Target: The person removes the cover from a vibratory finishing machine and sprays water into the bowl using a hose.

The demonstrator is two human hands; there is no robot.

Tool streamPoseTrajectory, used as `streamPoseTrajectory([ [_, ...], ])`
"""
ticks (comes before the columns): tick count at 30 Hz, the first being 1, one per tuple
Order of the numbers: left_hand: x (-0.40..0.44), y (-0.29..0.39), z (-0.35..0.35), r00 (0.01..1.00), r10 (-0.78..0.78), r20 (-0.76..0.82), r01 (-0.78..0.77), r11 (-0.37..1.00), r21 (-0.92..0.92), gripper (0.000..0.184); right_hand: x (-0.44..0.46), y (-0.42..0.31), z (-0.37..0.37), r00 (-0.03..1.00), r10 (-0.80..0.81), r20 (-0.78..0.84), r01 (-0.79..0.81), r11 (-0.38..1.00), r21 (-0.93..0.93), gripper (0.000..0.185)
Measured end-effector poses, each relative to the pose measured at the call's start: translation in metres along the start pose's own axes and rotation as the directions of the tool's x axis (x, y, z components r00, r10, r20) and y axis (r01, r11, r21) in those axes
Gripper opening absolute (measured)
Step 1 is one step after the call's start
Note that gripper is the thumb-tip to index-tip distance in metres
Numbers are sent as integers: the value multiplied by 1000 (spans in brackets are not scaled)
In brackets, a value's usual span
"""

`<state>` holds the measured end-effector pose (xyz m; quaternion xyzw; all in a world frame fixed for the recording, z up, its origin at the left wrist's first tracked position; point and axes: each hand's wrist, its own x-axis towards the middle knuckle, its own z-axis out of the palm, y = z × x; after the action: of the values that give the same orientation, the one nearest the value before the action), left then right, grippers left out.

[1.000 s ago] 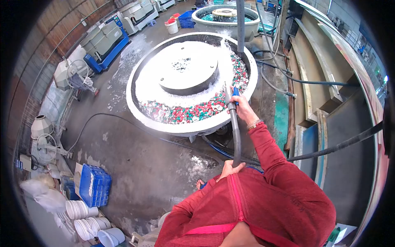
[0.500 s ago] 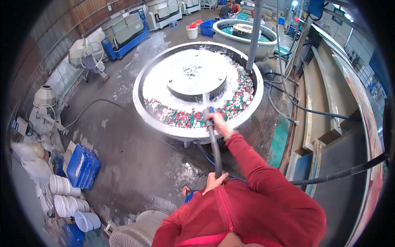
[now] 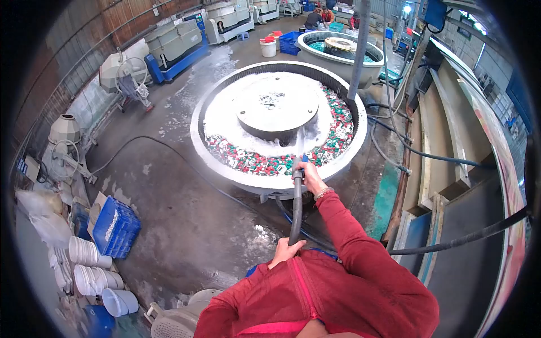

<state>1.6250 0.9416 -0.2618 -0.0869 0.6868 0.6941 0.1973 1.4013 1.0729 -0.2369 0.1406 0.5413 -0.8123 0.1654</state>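
My right hand (image 3: 310, 176) is wrapped round the front end of a dark hose (image 3: 297, 208), close to its nozzle. Lower down, near my waist, my left hand (image 3: 286, 250) grips the same hose. Water sprays from the nozzle into a large round tub (image 3: 204, 147) in front of me. Red, green and white small pieces (image 3: 265, 163) lie in the tub's ring-shaped channel, partly under white foam (image 3: 225, 115). A round white-topped hub (image 3: 277, 107) stands in the tub's middle. What the small pieces are, I cannot make out.
A second round tub (image 3: 315, 56) stands behind, with people (image 3: 319, 18) farther back. Machines (image 3: 174, 45) line the left wall. A blue crate (image 3: 116, 228) and white buckets (image 3: 119, 302) stand at lower left. Wooden troughs (image 3: 431, 152) run along the right; hoses (image 3: 214, 194) cross the wet floor.
The hose nozzle and my right hand have shifted slightly right. The view has moved a little, so the tub appears lower and farther right. Both hands keep hold of the hose.
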Motion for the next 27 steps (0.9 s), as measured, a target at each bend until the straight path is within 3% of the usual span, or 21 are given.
streamPoseTrajectory([
  [4,-13,8,-31,1000,-7,23,8,1000,-28,26,3,17,29,999,7,-32,-8,1000,-21,32],
  [9,-30,0,-79,1000,-3,-2,3,993,-116,26,14,49,86,999,40,21,-39,997,-67,28],
  [12,-48,1,-105,999,-13,-39,6,986,-170,26,10,69,130,996,64,55,-60,996,-64,32],
  [16,-63,-6,-132,999,24,-49,-37,961,-272,25,3,83,183,983,153,101,-156,987,25,50],
  [17,-66,-7,-137,999,19,-51,-31,968,-250,26,-2,85,193,982,139,124,-144,989,28,49],
  [19,-72,-8,-148,998,5,-59,-17,978,-209,27,-13,82,211,981,135,143,-136,991,-3,29],
  [22,-77,7,-168,983,-39,180,28,997,66,28,-15,86,217,969,175,172,-181,983,22,41],
  [23,-75,2,-178,978,88,188,-145,938,314,28,-7,93,213,970,186,159,-191,981,22,44],
  [25,-72,-2,-204,905,299,303,-424,565,708,32,-10,93,209,973,204,108,-210,977,39,46],
  [27,-91,38,-231,862,500,79,-399,575,715,37,5,100,193,960,234,153,-244,969,46,67],
])
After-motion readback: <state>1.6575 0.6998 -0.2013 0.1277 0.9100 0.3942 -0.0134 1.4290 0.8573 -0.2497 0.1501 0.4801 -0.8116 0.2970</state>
